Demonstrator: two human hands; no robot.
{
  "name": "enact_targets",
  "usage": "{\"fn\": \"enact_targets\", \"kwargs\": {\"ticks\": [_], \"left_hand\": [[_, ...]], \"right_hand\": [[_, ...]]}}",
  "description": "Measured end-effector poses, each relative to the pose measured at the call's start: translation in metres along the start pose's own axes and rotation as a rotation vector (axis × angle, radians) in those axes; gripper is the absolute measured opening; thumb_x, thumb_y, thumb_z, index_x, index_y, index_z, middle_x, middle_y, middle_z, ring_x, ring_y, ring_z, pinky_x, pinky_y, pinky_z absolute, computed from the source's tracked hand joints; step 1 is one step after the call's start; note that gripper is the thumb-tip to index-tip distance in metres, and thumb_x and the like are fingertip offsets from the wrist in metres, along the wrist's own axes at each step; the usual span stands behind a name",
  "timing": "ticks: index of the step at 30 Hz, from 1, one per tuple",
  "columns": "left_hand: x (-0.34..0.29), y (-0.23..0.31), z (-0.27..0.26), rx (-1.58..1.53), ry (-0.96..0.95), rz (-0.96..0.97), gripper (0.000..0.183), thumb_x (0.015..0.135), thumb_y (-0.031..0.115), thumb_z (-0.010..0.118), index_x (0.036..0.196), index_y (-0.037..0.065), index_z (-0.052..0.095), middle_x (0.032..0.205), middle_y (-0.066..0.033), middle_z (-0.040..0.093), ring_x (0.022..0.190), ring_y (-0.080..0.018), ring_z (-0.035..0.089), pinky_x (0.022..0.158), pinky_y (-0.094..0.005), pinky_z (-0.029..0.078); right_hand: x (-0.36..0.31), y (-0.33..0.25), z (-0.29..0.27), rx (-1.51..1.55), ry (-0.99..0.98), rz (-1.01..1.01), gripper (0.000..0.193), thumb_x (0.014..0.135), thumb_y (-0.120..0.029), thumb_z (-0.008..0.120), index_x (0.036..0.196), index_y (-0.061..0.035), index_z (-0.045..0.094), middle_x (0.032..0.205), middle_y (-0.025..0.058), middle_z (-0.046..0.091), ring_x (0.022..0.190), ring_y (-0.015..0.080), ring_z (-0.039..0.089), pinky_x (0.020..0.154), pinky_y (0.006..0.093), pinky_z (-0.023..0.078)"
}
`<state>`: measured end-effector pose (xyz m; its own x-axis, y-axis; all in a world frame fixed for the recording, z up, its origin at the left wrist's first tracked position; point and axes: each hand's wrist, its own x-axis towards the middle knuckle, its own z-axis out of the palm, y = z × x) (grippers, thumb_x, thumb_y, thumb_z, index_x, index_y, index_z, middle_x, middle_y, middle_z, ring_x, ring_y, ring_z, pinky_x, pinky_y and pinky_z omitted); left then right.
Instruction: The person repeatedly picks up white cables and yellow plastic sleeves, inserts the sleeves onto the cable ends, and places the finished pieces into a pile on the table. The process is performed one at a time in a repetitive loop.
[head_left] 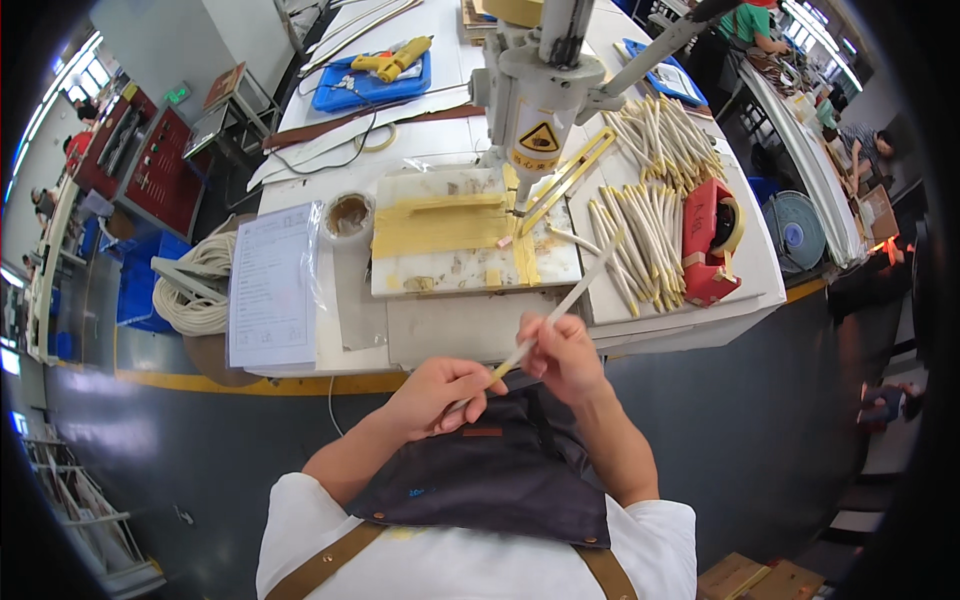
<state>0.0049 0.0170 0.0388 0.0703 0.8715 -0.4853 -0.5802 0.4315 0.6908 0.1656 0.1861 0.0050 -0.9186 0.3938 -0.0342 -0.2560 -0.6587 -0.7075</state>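
Observation:
Close to my body, in front of the dark apron, I hold a thin white cord piece. Yellowish bands show at its far tip and near my left fingers, and it slants up to the right. My left hand is closed round its lower end. Higher up, my right hand pinches it between thumb and fingers. Beyond my hands is a white board with yellow tape strips, under a grey hand press. Many similar cord pieces lie right of the board.
A red tape dispenser stands at the table's right side. Left of the board are a clear tape roll and a printed sheet in plastic. Farther back, a yellow glue gun rests on a blue tray. A cord coil sits beyond the left edge.

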Motion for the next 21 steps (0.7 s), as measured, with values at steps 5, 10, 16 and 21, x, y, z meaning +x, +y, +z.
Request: {"fn": "enact_targets", "kwargs": {"ticks": [5, 10, 16, 21], "left_hand": [[-0.055, -0.003, -0.001, 0.337, 0.269, 0.225, 0.026, 0.103, 0.014, 0.059, 0.119, -0.004, 0.068, 0.075, -0.0036, 0.062, 0.056, -0.0053, 0.057, 0.045, -0.0186, 0.044], [-0.101, 0.015, 0.003, 0.644, 0.413, 0.499, 0.02, 0.098, 0.005, 0.062, 0.113, -0.004, 0.072, 0.081, -0.0056, 0.064, 0.061, -0.0071, 0.061, 0.052, -0.0207, 0.051], [-0.056, 0.036, -0.029, 0.658, 0.313, 0.331, 0.019, 0.099, 0.01, 0.061, 0.103, -0.004, 0.074, 0.081, -0.0052, 0.066, 0.061, -0.0086, 0.061, 0.053, -0.0233, 0.05], [-0.002, 0.044, -0.029, 1.245, 0.615, 0.814, 0.011, 0.089, 0.009, 0.071, 0.093, -0.001, 0.075, 0.073, -0.0098, 0.065, 0.062, -0.0192, 0.063, 0.057, -0.0305, 0.049]], "right_hand": [[0.016, -0.021, 0.007, -0.115, 0.066, -0.119, 0.023, 0.103, -0.017, 0.061, 0.107, 0.0029, 0.071, 0.091, 0.0041, 0.061, 0.072, 0.0103, 0.055, 0.064, 0.0277, 0.048], [0.02, -0.022, 0.023, -0.074, -0.072, -0.14, 0.023, 0.1, -0.019, 0.064, 0.106, 0.0021, 0.07, 0.101, 0.0077, 0.056, 0.075, 0.0145, 0.056, 0.069, 0.0328, 0.053], [0.048, -0.027, 0.002, -0.013, 0.104, -0.271, 0.026, 0.098, -0.004, 0.064, 0.123, 0.0041, 0.065, 0.102, 0.0101, 0.07, 0.082, 0.015, 0.064, 0.073, 0.0311, 0.054], [0.072, -0.045, -0.011, -0.225, 0.403, -0.265, 0.033, 0.097, -0.003, 0.064, 0.128, 0.0052, 0.06, 0.103, 0.0099, 0.07, 0.075, 0.0106, 0.062, 0.07, 0.0257, 0.054]]}}
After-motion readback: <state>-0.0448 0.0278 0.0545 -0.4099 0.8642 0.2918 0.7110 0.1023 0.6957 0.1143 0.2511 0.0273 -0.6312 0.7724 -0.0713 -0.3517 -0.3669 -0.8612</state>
